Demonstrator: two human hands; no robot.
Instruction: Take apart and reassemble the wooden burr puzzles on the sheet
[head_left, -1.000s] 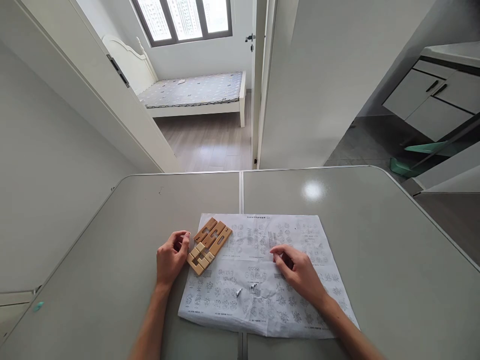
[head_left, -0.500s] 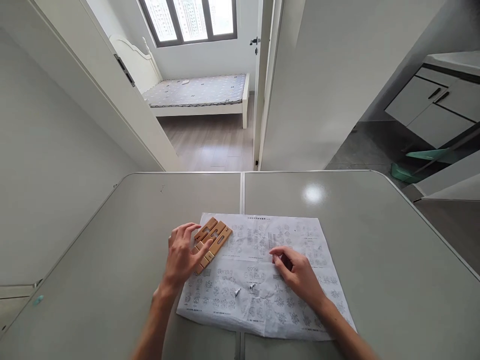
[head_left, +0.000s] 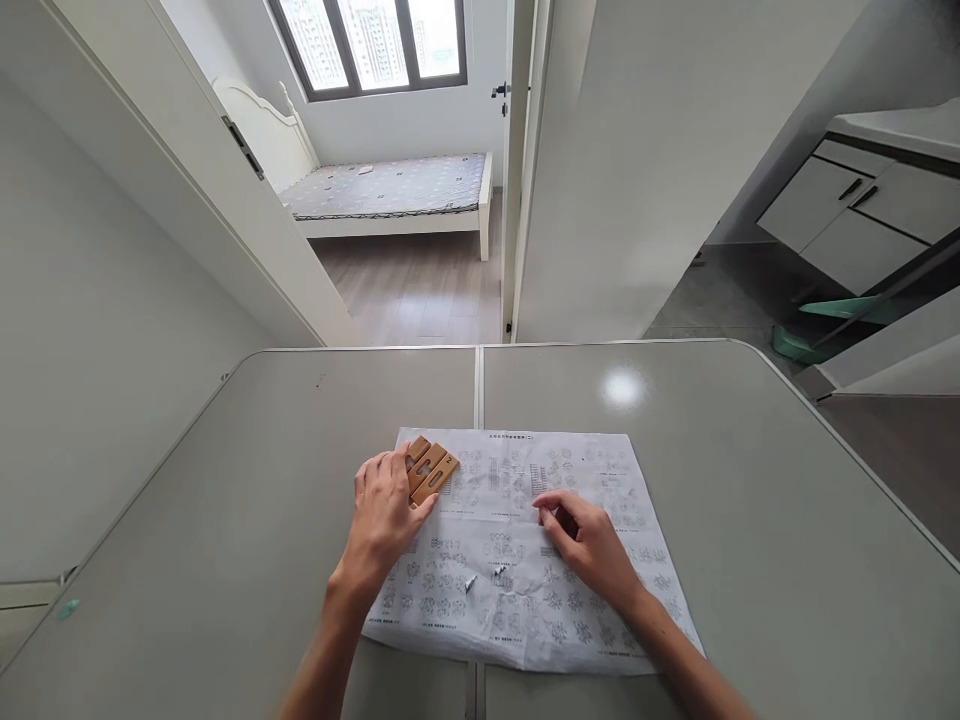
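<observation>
Several notched wooden puzzle pieces (head_left: 435,470) lie side by side at the upper left of a printed sheet (head_left: 517,545). One carries a dark number 2. My left hand (head_left: 384,505) is wrapped over their near part, thumb at the right edge and fingers at the left, so their lower ends are hidden. My right hand (head_left: 581,535) rests on the right half of the sheet, fingers curled in and thumb near the fingertips, with nothing visible in it. Between the hands, two small silvery-white scraps (head_left: 470,584) lie on the paper.
Beneath the sheet is a grey-green table (head_left: 750,500) with a pale rim and a central seam. Beyond it, a doorway opens onto a room with a bed (head_left: 397,188). A white cabinet (head_left: 862,205) stands to the right, with a green object (head_left: 799,345) on the floor.
My left hand has shifted right and closed over the wooden pieces, covering their lower ends. My right hand keeps its pose on the sheet. The whole view has shifted slightly.
</observation>
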